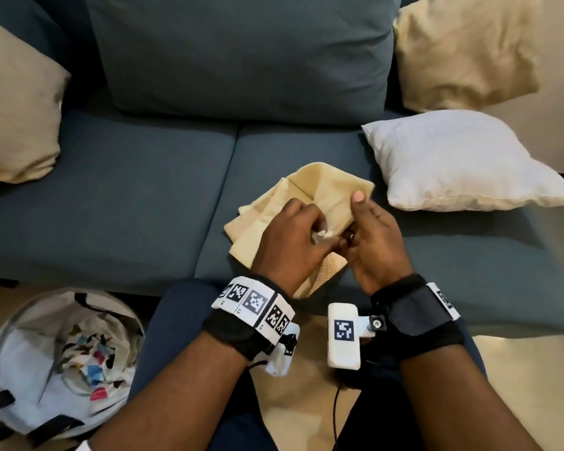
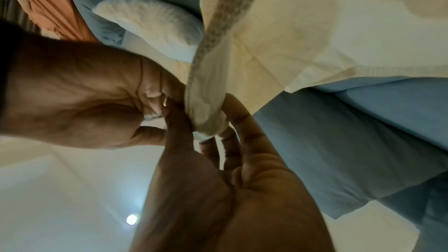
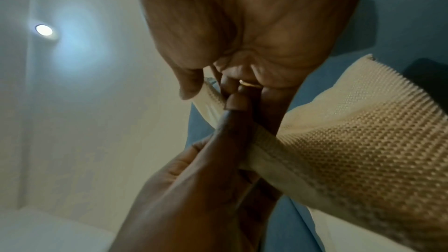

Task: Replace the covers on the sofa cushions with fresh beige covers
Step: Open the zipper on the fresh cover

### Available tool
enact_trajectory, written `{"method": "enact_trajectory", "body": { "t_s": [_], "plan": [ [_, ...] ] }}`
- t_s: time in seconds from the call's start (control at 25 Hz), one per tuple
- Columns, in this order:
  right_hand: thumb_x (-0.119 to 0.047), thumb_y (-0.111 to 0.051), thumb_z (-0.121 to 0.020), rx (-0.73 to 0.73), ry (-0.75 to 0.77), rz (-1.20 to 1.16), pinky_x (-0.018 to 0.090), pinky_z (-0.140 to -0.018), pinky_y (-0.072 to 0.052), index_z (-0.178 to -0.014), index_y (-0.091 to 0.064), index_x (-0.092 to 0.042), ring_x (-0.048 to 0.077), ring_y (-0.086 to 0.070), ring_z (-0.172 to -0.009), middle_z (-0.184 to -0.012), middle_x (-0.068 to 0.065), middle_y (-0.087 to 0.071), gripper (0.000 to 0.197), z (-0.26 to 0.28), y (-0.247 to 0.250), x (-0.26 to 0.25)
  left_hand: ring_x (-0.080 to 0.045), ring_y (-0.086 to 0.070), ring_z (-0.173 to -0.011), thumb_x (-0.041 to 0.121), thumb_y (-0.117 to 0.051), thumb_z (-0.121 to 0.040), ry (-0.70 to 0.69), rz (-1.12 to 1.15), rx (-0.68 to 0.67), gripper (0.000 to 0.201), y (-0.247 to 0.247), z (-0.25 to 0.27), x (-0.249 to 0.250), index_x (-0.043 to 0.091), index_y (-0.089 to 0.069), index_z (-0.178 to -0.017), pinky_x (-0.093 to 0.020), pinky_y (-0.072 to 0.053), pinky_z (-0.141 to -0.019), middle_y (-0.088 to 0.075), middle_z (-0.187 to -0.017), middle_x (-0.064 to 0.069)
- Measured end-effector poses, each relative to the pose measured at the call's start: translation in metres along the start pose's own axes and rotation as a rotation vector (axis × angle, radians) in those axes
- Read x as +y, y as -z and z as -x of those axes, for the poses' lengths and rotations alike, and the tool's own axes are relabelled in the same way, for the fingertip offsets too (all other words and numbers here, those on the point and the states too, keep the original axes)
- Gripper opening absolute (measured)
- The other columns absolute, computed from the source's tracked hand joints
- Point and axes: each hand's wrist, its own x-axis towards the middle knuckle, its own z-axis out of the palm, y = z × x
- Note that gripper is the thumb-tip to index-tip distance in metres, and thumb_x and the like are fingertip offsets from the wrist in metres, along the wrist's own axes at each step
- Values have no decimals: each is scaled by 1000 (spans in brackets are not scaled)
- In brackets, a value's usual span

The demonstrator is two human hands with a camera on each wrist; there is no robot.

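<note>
Blue sofa (image 1: 127,190) across the whole frame, pale floor below its front edge. Nearest, at lower left on the floor — a round white laundry basket (image 1: 10,327) with black handles, holding a crumpled cloth (image 1: 92,353) with coloured patches. Above it, both wrists banded with black straps and printed marker tags. Left hand (image 1: 290,242) curled, fingers pinching an edge of the beige cover (image 1: 326,187); right hand (image 1: 375,236) gripping the same bunched edge, thumb raised against the fabric, a ring on one finger. Hands touching each other over the cover, just above the front of the right seat cushion. Seen from the left wrist: beige cover (image 2: 278,49) gathered into a narrow fold between the fingers of both hands. Seen from the right wrist: waffle-textured beige cover (image 3: 351,141) running off to the right, pinched at its hem. Beyond the hands, on the right seat — a bare white cushion (image 1: 463,164), uncovered, lying flat just beside the cover. Farther back, one beige-covered cushion (image 1: 466,50) at upper right, another beige-covered cushion (image 1: 13,105) at far left, and a large blue back cushion (image 1: 241,53) between them.
</note>
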Motion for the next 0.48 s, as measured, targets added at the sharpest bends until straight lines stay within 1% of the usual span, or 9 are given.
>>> {"method": "enact_trajectory", "body": {
  "t_s": [0.04,0.08,0.12,0.16,0.2,0.28,0.32,0.4,0.48],
  "plan": [
    [-29,-56,-101,-1,12,87,32,-63,-56,-112,-66,-7,23,-65,-78,-90,10,-72,27,0,-2,-2,-12,-57,-78,38,-79,-78,31,39,51,25,5,-3,1,23,-59,-80,-30,-49,-69,-57,-89,5],
    [-27,-59,-99,13,30,167,34,-65,-58,-111,-66,-6,23,-67,-77,-86,7,-72,25,0,-4,-3,-11,-58,-76,38,-78,-80,77,94,95,24,9,-6,1,23,-59,-78,-28,-49,-68,-59,-86,5],
    [-24,-62,-98,23,53,236,37,-66,-59,-108,-65,-4,25,-70,-78,-85,7,-73,23,1,-6,-5,-10,-60,-76,38,-76,-82,132,160,113,23,13,-8,2,23,-60,-78,-27,-51,-68,-62,-84,5],
    [-23,-62,-98,17,73,299,41,-67,-61,-104,-66,-3,27,-73,-79,-86,11,-74,22,2,-9,-5,-11,-62,-77,38,-75,-85,185,230,102,21,15,-8,2,22,-62,-80,-29,-54,-71,-64,-82,5],
    [-23,-61,-98,1,88,357,45,-69,-62,-98,-68,-2,27,-74,-80,-87,14,-74,22,3,-11,-5,-12,-64,-79,37,-72,-88,223,291,73,20,16,-7,1,20,-64,-82,-34,-57,-75,-67,-82,5],
    [-19,-59,-99,-19,104,440,49,-74,-62,-91,-69,-1,28,-74,-80,-86,16,-74,22,6,-12,-4,-13,-68,-83,30,-68,-92,250,376,2,15,16,-2,-3,16,-68,-88,-41,-59,-81,-70,-84,3],
    [-17,-58,-100,-17,115,464,50,-76,-62,-91,-69,-1,29,-74,-81,-87,16,-74,21,7,-12,-4,-13,-70,-85,25,-67,-94,251,412,-27,11,17,0,-6,15,-70,-90,-41,-60,-82,-71,-86,3],
    [-15,-56,-100,-5,146,480,50,-75,-62,-92,-68,0,30,-73,-82,-88,15,-73,20,8,-12,-7,-12,-71,-86,17,-65,-95,245,463,-65,6,21,1,-6,15,-70,-92,-37,-62,-80,-71,-88,3],
    [-14,-54,-101,9,193,455,48,-73,-62,-93,-66,-1,33,-72,-83,-89,18,-72,19,8,-14,-12,-14,-72,-81,13,-64,-95,239,484,-88,6,30,-3,-2,12,-69,-93,-31,-62,-73,-70,-89,2]
  ]
}}
